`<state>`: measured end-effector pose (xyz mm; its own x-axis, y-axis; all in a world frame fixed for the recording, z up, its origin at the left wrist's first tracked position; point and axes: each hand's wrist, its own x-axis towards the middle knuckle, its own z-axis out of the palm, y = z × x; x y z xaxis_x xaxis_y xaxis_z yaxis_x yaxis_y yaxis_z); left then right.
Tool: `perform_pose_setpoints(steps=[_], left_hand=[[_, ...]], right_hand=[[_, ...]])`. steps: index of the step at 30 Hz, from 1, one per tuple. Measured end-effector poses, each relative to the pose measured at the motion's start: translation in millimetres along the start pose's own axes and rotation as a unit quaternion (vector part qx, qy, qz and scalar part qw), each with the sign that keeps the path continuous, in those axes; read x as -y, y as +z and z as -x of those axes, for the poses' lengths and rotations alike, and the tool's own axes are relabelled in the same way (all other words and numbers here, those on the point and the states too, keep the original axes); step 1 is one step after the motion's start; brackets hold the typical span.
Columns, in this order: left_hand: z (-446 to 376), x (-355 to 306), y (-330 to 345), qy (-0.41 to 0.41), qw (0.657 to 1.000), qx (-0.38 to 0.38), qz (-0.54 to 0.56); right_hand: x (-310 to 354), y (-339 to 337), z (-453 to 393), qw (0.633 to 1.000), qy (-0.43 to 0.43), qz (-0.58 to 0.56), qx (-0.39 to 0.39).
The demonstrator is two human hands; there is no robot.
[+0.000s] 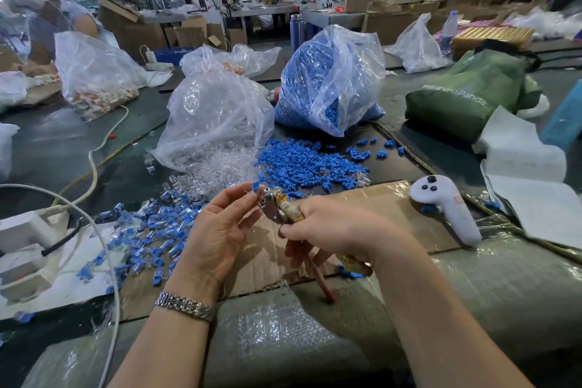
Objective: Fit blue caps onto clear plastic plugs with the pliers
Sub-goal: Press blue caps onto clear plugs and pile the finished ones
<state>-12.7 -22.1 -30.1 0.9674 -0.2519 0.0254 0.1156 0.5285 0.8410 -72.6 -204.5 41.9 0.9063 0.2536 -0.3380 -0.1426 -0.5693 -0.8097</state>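
At the centre of the frame the right hand (333, 227) grips the pliers (283, 208) by their handles, fingers curled round them, the metal head pointing up and left. The left hand (220, 224) meets that head, thumb and forefinger pinching a small blue cap (256, 186) at the tip of the tool. Just above lies a loose heap of blue caps (302, 164), with a spill of clear plugs (217, 172) to its left below a clear bag (217, 116). Assembled pieces (157, 230) scatter across the lower left. A white controller (447, 205) rests on the cardboard (371, 208) at right.
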Motion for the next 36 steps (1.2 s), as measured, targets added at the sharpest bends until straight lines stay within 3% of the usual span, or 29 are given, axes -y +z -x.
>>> perform_pose_setpoints(steps=[8, 31, 34, 36], left_hand=[[1.0, -0.8, 0.9, 0.001, 0.999, 0.038, -0.013], [4.1, 5.3, 4.8, 0.012, 0.986, -0.041, -0.158], [8.1, 3.7, 4.8, 0.066, 0.967, -0.101, -0.225], [9.5, 2.1, 2.2, 0.127, 0.923, -0.17, -0.32]], right_hand=[[-2.5, 2.0, -1.5, 1.0, -0.014, -0.017, 0.007], [-10.2, 19.8, -7.7, 0.998, 0.009, -0.02, -0.06], [-4.7, 10.5, -1.2, 0.999, 0.013, -0.002, -0.051], [-4.3, -1.1, 0.4, 0.996, 0.015, 0.037, -0.086]])
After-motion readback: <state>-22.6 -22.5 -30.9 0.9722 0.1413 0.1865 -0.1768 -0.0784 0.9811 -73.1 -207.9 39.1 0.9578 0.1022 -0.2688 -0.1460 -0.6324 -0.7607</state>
